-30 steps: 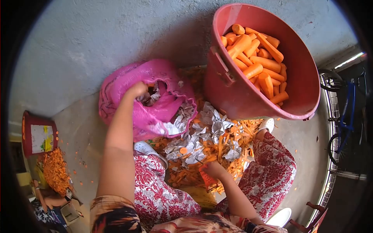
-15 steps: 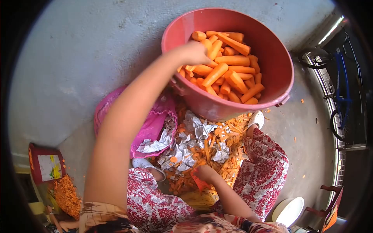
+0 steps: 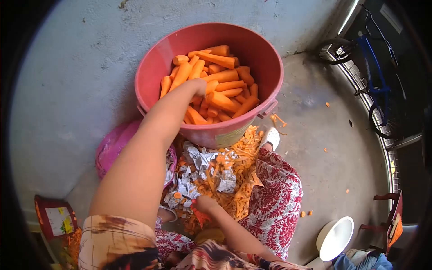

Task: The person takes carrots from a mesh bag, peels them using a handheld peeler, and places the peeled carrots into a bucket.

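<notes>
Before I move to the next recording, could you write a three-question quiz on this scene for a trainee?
1. Which hand reaches into the red bucket of carrots?
2. True or false: crumpled sheets lie among the peelings on the floor.
3. What colour is the sack beside the bucket? A) green B) pink C) yellow

Key:
1. The left hand.
2. True.
3. B.

The bucket point(image 3: 263, 74) walls in your left hand point(image 3: 198, 87) and carrots point(image 3: 222, 101) block below, but you have open space above.
</notes>
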### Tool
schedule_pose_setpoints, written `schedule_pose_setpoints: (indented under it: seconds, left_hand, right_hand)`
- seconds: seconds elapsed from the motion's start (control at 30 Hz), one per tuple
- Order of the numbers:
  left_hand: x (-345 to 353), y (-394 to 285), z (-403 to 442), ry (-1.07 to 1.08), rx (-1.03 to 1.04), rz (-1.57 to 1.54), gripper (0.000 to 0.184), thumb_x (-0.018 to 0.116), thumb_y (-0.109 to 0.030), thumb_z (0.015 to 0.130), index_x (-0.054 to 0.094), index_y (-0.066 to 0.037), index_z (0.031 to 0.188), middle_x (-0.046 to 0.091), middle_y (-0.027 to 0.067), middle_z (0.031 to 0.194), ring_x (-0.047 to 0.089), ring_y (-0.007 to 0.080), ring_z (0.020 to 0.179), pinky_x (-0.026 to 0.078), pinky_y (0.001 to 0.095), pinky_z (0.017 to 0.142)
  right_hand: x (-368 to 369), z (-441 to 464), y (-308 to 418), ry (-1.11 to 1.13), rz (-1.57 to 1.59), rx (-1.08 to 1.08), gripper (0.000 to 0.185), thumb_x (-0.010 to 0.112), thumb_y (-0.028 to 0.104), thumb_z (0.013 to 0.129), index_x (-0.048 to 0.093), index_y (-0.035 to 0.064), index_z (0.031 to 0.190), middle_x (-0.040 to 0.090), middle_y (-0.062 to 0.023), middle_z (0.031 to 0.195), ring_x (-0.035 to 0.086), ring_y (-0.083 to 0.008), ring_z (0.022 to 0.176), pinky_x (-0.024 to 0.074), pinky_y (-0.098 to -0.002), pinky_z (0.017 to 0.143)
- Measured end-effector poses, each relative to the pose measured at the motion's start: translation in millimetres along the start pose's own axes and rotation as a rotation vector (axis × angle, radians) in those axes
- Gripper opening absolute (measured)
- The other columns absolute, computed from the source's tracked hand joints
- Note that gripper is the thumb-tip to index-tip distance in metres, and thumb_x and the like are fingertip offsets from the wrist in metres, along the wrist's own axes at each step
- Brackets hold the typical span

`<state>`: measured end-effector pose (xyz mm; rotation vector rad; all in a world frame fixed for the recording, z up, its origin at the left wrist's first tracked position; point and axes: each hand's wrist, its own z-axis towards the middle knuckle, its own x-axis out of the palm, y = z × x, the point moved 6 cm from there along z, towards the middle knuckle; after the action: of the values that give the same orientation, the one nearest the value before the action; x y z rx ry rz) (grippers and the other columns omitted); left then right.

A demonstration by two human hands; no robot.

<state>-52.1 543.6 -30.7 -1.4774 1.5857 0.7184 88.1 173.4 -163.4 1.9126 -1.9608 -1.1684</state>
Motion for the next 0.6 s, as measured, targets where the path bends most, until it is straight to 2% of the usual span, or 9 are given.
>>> schedule_pose_setpoints:
  seconds: [0.07,0.17,0.23,0.27,0.33,0.43,0.47,0.5,0.6]
  left_hand:
    - [-19.8,-0.7,-24.4,-0.194,0.162,-0.175,0.072,0.067,-0.021,0.062,0.034,0.001,0.122,0.050,0.0204,0.109,0.050,0.0274,0.100,0.040,0.0334,0.082]
    - [-63.1,-28.8,-112.9,-0.239,0.024,-0.573,0.068,0.066,-0.014,0.062,0.035,0.003,0.119,0.054,0.0194,0.100,0.054,0.0260,0.091,0.044,0.0319,0.074]
    - [-82.8,-27.7,-163.1,-0.967,0.444,-0.367,0.058,0.063,-0.008,0.061,0.039,0.001,0.113,0.058,0.0148,0.086,0.058,0.0229,0.078,0.044,0.0309,0.065]
    - [-84.4,-31.9,-186.9,-0.937,0.441,-0.419,0.054,0.063,-0.007,0.060,0.041,0.000,0.109,0.058,0.0145,0.084,0.058,0.0228,0.076,0.044,0.0307,0.064]
    - [-84.9,-37.6,-245.3,-0.878,0.423,-0.518,0.046,0.062,-0.006,0.058,0.045,-0.001,0.101,0.057,0.0139,0.079,0.058,0.0227,0.072,0.044,0.0304,0.063]
    - [-58.4,-45.3,-317.5,-0.934,0.247,-0.583,0.037,0.061,-0.005,0.056,0.047,-0.002,0.091,0.056,0.0162,0.075,0.058,0.0259,0.070,0.044,0.0316,0.063]
    - [-42.7,-45.7,-332.8,-0.872,0.186,-0.604,0.036,0.062,-0.006,0.055,0.049,-0.001,0.088,0.056,0.0174,0.076,0.058,0.0281,0.074,0.044,0.0318,0.065]
    - [-22.9,-45.6,-344.0,-0.948,0.208,-0.611,0.033,0.061,-0.004,0.057,0.050,-0.001,0.088,0.054,0.0099,0.071,0.053,0.0147,0.066,0.043,0.0281,0.062]
    - [45.7,-44.3,-354.6,-0.781,0.000,-0.617,0.032,0.064,-0.010,0.054,0.049,-0.002,0.082,0.056,0.0171,0.070,0.058,0.0307,0.068,0.044,0.0356,0.060]
  right_hand:
    - [1.0,7.1,1.0,-0.027,-0.002,-0.034,0.034,0.050,0.035,0.075,0.059,0.0032,0.084,0.058,-0.0206,0.083,0.056,-0.0328,0.079,0.0438,-0.0396,0.068]
    - [-3.5,8.0,-2.4,-0.102,0.000,-0.005,0.034,0.050,0.034,0.075,0.059,0.0027,0.083,0.058,-0.0209,0.085,0.056,-0.0331,0.081,0.0440,-0.0399,0.070]
    - [-23.5,-7.1,5.5,-0.163,0.002,0.064,0.031,0.050,0.029,0.074,0.060,0.0016,0.085,0.058,-0.0207,0.088,0.057,-0.0327,0.083,0.0444,-0.0400,0.072]
    - [-32.7,-13.1,10.9,-0.195,0.011,0.066,0.032,0.050,0.030,0.075,0.059,0.0019,0.086,0.058,-0.0208,0.087,0.057,-0.0329,0.083,0.0448,-0.0398,0.072]
    - [-50.0,-21.9,19.6,-0.399,0.062,0.012,0.029,0.053,0.032,0.075,0.059,0.0051,0.081,0.058,-0.0209,0.079,0.056,-0.0348,0.076,0.0441,-0.0408,0.067]
    - [-78.1,-46.7,42.5,-0.618,0.165,-0.089,0.021,0.054,0.023,0.073,0.055,0.0035,0.082,0.057,-0.0218,0.074,0.055,-0.0369,0.073,0.0443,-0.0425,0.066]
    - [-94.0,-72.5,61.3,-0.685,0.194,-0.111,0.020,0.052,0.019,0.072,0.052,0.0023,0.082,0.056,-0.0230,0.072,0.055,-0.0385,0.071,0.0441,-0.0442,0.065]
    - [-98.5,-80.4,68.5,-0.723,0.215,-0.163,0.017,0.052,0.017,0.072,0.051,0.0019,0.080,0.055,-0.0235,0.070,0.054,-0.0389,0.070,0.0435,-0.0444,0.064]
    - [-105.1,-107.5,91.7,-0.771,0.205,-0.249,0.013,0.050,0.012,0.072,0.049,0.0006,0.076,0.053,-0.0239,0.066,0.053,-0.0398,0.068,0.0413,-0.0451,0.061]
